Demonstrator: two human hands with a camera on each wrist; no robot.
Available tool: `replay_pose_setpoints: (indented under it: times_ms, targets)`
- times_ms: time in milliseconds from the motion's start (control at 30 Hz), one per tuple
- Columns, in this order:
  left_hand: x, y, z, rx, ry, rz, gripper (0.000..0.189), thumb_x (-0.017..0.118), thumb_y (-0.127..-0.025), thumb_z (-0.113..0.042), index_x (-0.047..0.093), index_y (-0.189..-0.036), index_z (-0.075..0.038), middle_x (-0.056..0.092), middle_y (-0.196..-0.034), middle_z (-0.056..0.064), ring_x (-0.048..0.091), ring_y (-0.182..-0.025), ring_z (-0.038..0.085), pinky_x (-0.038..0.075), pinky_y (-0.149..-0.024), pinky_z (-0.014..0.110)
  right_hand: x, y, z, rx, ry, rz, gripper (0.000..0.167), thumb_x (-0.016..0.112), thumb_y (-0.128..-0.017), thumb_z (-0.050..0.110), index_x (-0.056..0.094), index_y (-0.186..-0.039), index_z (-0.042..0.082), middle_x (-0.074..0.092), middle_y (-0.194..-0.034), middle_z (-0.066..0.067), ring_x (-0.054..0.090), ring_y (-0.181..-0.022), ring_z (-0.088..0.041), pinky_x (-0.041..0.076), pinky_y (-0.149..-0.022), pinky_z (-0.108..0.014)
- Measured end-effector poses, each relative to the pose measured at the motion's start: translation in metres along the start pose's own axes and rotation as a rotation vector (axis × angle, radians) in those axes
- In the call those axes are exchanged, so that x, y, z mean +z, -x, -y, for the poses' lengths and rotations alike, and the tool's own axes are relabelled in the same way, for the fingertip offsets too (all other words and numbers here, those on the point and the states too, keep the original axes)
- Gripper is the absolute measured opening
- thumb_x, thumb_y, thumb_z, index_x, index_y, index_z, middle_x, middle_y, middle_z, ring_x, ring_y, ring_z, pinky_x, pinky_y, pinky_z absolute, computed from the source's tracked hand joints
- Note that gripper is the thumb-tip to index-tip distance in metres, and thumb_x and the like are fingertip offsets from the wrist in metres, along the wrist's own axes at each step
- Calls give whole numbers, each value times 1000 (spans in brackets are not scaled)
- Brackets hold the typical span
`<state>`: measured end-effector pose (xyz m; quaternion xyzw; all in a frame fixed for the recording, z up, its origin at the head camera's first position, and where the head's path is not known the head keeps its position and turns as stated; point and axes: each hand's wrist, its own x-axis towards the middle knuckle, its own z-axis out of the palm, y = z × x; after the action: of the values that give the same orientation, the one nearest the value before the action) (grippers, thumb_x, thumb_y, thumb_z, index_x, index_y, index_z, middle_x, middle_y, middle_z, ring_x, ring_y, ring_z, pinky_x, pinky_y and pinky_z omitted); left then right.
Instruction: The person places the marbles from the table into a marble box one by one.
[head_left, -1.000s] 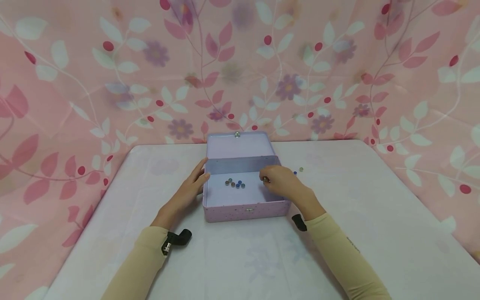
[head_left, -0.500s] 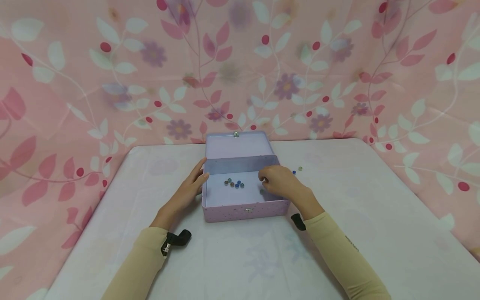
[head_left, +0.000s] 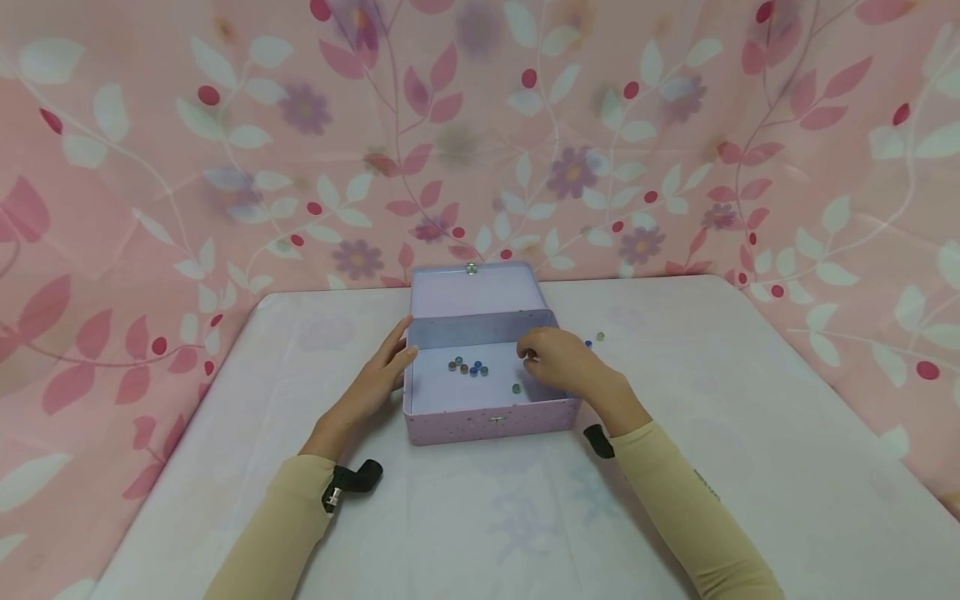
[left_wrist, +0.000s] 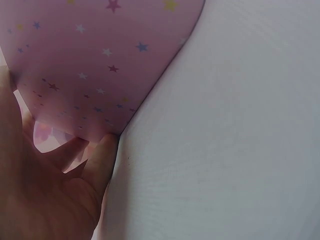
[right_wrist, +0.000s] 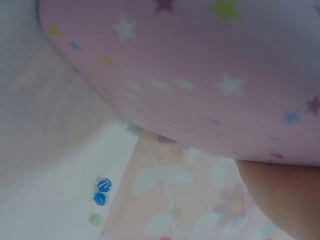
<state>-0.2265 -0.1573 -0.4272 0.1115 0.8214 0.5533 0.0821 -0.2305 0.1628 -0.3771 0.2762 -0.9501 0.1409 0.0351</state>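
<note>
A lilac tin box (head_left: 491,425) stands with its lid raised on the table. My left hand (head_left: 378,367) rests against its left side, fingers along the outer wall; the left wrist view shows this star-printed wall (left_wrist: 100,60) touching the fingers. Over the right part of the box, my right hand (head_left: 558,360) has loosely curled fingers with no marble visible between thumb and forefinger; its palm is hidden. A greenish marble (head_left: 516,388) lies in the box below that hand. Several blue, brown and green marbles (head_left: 473,372) are grouped left of it on the box floor.
To the right of the box, a blue marble (head_left: 588,343) and a light green marble (head_left: 601,337) lie on the white tablecloth (head_left: 480,517). Two blue marbles (right_wrist: 102,191) show in the right wrist view. A pink floral cloth (head_left: 480,142) hangs behind.
The marble held by my right hand has dropped into the box and moved toward the front, left of the hand. My left hand stays against the box.
</note>
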Motion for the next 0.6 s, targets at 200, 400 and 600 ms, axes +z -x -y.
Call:
replay_pose_setpoints:
  times_ms: [200, 400, 600]
  targets:
    - [0, -1, 2, 7, -2, 4, 61, 41, -104, -51, 9, -156, -49, 14, -167, 10, 22, -153, 36, 41, -110, 59, -6, 1, -4, 2, -75, 0, 18, 65, -92, 7, 73, -107, 4, 72, -101, -5, 65, -94, -19, 56, -88, -39]
    - [-1, 1, -2, -5, 17, 24, 64, 42, -102, -55, 8, -157, -48, 11, -168, 8, 19, -154, 35, 38, -112, 59, -17, 4, -9, -26, -113, -61, 15, 66, -90, 3, 72, -104, 2, 72, -99, -8, 65, -94, -23, 56, -87, -40]
    - [-3, 12, -24, -28, 20, 44, 66, 42, -104, -49, 7, -159, -40, 11, -168, 12, 20, -153, 36, 39, -113, 57, -28, 5, -16, 18, -164, -90, 16, 65, -90, 2, 72, -105, 4, 72, -101, -8, 65, -97, -23, 56, -89, -40]
